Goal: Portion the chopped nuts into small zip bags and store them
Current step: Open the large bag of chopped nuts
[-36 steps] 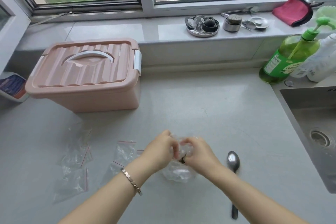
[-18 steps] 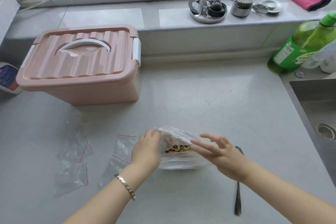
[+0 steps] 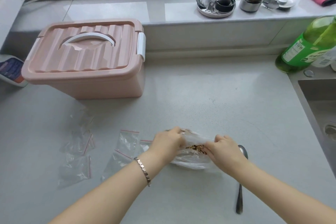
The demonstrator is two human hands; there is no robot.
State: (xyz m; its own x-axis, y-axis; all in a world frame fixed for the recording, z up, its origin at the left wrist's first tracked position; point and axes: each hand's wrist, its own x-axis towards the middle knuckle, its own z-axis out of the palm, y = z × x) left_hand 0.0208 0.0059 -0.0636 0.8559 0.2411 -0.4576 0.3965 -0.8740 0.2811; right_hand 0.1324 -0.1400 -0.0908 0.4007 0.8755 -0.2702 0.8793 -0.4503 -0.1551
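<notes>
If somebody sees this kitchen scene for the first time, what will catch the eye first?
First, the two hands at front centre: the left hand and right hand grip a clear bag, with brown nuts showing between them. Next, the big pink box, lid on, at back left. Then the flat zip bags left of the hands and the spoon on the right.

Beyond the left hand, a pink box, lid ribbed, handle white. Left of the hand, clear zip bags with red strips; right of it, brown nuts in a clear bag.
</notes>
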